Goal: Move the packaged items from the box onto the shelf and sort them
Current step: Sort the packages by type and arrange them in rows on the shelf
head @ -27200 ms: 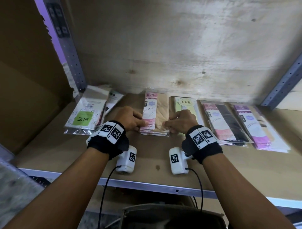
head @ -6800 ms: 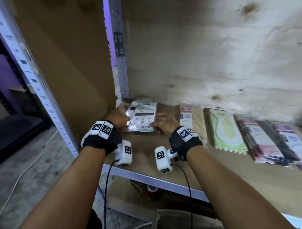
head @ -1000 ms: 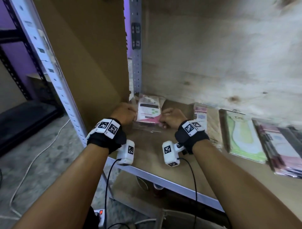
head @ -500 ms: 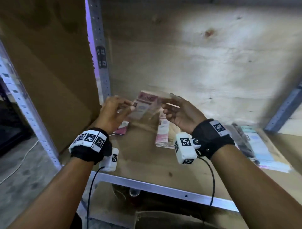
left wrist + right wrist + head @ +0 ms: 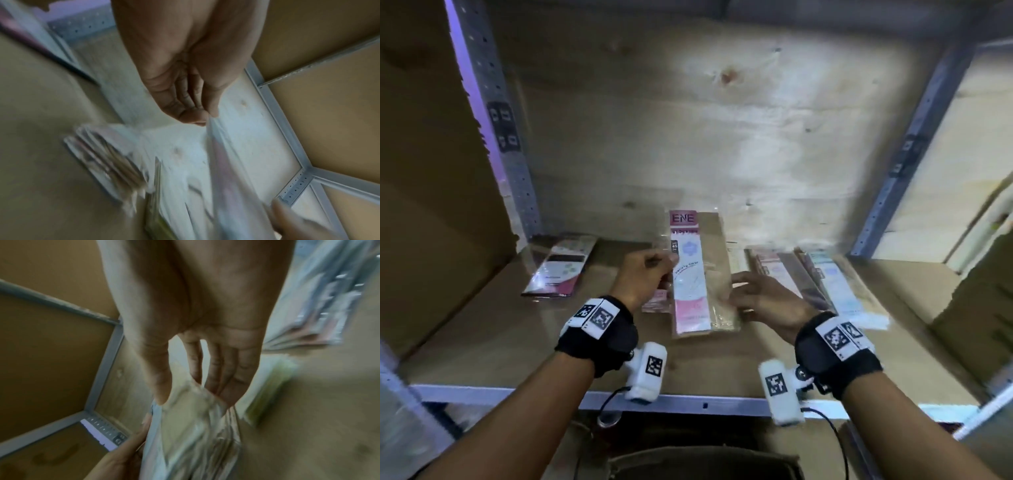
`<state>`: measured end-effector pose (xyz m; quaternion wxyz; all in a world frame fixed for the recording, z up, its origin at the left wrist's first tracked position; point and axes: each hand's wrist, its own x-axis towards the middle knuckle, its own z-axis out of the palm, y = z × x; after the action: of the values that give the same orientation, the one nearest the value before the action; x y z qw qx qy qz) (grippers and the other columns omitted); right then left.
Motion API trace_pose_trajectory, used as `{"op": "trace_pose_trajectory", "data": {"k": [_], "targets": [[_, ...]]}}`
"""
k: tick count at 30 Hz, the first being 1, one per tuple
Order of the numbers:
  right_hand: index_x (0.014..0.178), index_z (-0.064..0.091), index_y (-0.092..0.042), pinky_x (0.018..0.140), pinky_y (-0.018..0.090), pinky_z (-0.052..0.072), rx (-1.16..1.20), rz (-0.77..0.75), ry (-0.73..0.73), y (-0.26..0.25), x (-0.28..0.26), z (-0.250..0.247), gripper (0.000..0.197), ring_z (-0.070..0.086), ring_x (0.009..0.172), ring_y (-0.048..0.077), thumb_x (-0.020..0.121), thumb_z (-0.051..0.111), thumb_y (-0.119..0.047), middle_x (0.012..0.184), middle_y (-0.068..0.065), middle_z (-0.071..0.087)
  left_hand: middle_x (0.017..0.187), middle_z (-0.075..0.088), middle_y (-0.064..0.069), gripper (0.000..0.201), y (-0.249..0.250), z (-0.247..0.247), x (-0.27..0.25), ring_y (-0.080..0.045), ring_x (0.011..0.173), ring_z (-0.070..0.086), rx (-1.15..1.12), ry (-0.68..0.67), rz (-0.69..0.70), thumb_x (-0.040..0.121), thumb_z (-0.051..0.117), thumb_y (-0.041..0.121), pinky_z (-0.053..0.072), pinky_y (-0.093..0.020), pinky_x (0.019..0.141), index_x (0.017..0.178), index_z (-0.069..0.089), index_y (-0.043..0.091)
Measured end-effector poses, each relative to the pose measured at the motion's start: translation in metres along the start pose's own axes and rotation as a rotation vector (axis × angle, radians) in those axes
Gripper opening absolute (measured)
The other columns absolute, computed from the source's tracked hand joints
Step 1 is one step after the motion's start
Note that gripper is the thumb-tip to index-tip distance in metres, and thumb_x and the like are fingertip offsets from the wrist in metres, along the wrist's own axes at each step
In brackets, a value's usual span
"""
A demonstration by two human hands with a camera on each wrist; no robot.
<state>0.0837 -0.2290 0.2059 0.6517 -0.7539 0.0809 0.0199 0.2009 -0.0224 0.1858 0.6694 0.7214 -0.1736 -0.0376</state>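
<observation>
- Spanning the whole head view, the shelf (image 5: 524, 346) carries every pack; its front rail runs just under both wrists and a pale plywood back panel (image 5: 722, 130) closes the rear edge.
- Toward the right rear corner lie the sorted stacks (image 5: 822, 281), long axes running front to back; a single pink-and-white pack (image 5: 560, 269) sits near the left rear corner.
- At mid-shelf, the ENE pack (image 5: 693, 270) is raised, its long axis pointing from the front edge to the back panel, over what looks like a matching pile, mostly hidden.
- Its left long edge is pinched by the left hand (image 5: 643, 275), thumb against curled fingers.
- The right hand (image 5: 763, 298) is at the right long edge, fingers nearly straight, touching the wrapper rather than gripping.
- Both hands flank it evenly, so the likely next move is a straight lowering onto that pile, keeping the axis square.
</observation>
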Motion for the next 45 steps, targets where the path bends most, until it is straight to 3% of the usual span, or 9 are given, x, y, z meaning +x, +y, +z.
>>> {"op": "trace_pose_trajectory", "data": {"k": [3,6,15,20,26,30,34,40,45], "targets": [[0.123,0.058,0.004,0.093,0.05,0.051,0.095,0.028,0.04,0.018,-0.005,-0.006,0.039,0.068,0.104,0.038,0.086,0.07,-0.002,0.11,0.022,0.071,0.084,0.075,-0.013,0.014,-0.008,0.015,0.003,-0.017,0.056,0.066,-0.065,-0.075,-0.15,0.093,0.066,0.014,0.055,-0.025,0.054,0.095,0.071,0.0],[0.124,0.057,0.008,0.108,0.051,0.041,0.172,0.032,0.011,0.03,-0.004,-0.015,0.039,0.06,0.118,0.042,0.087,0.068,0.001,0.122,0.03,0.064,0.084,0.078,-0.005,0.016,-0.01,0.015,0.011,-0.015,0.064,0.072,-0.081,-0.135,-0.209,0.091,0.07,0.024,0.055,-0.023,0.055,0.095,0.073,0.009],[0.119,0.065,-0.011,0.09,0.021,0.053,0.053,0.023,-0.232,0.042,-0.002,-0.032,0.033,0.067,0.111,0.021,0.091,0.06,0.006,0.122,0.014,0.069,0.079,0.077,-0.002,0.041,-0.007,-0.026,0.044,-0.01,0.067,0.071,-0.042,-0.072,-0.237,0.069,0.083,0.044,0.054,-0.02,0.057,0.093,0.074,0.013],[0.123,0.061,-0.001,0.1,0.044,0.048,-0.051,0.065,-0.204,0.047,-0.002,-0.038,0.035,0.063,0.115,0.038,0.088,0.065,0.001,0.12,0.021,0.068,0.065,0.073,0.0,0.032,-0.013,-0.032,0.052,-0.01,0.056,0.061,0.244,-0.119,-0.194,0.081,0.075,0.047,0.041,-0.025,0.059,0.074,0.077,0.016],[0.098,0.066,-0.004,0.086,0.02,0.055,-0.043,0.051,-0.15,0.049,-0.009,-0.042,0.015,0.07,0.09,0.015,0.084,0.069,-0.001,0.096,0.009,0.074,0.053,0.063,-0.005,0.049,-0.018,-0.03,0.047,-0.014,0.045,0.051,0.276,-0.083,-0.183,0.088,0.063,0.055,0.037,-0.019,0.048,0.062,0.066,0.013],[0.109,0.063,0.009,0.093,0.027,0.052,0.008,0.017,-0.143,0.046,-0.012,-0.038,0.039,0.065,0.098,0.024,0.078,0.072,-0.012,0.109,0.025,0.068,0.063,0.05,-0.013,0.04,-0.015,-0.034,0.038,-0.02,0.055,0.046,-0.02,-0.108,-0.303,0.09,0.067,0.042,0.036,-0.025,0.056,0.066,0.057,0.012],[0.108,0.064,0.007,0.099,0.036,0.048,0.0,0.032,-0.155,0.046,-0.014,-0.038,0.026,0.063,0.1,0.028,0.084,0.068,-0.004,0.109,0.025,0.068,0.052,0.05,-0.005,0.048,-0.011,-0.036,0.024,-0.019,0.045,0.038,-0.011,-0.078,-0.287,0.086,0.064,0.055,0.027,-0.023,0.05,0.064,0.055,0.014],[0.111,0.064,0.009,0.093,0.036,0.046,0.217,0.025,-0.013,0.031,-0.019,-0.031,0.039,0.059,0.102,0.031,0.078,0.072,-0.01,0.112,0.027,0.067,0.094,0.076,-0.016,0.082,0.001,-0.044,-0.006,-0.021,0.066,0.069,-0.264,-0.196,-0.389,0.079,0.041,0.084,0.049,-0.025,0.055,0.1,0.073,0.011],[0.119,0.057,0.007,0.093,0.042,0.044,0.276,0.016,0.119,0.02,-0.01,-0.011,0.04,0.062,0.104,0.03,0.086,0.072,-0.007,0.117,0.025,0.068,0.105,0.074,-0.017,0.072,0.004,-0.002,-0.043,-0.03,0.088,0.073,-0.089,-0.473,-0.423,0.074,0.072,0.065,0.062,-0.033,0.073,0.119,0.064,0.01]]}}
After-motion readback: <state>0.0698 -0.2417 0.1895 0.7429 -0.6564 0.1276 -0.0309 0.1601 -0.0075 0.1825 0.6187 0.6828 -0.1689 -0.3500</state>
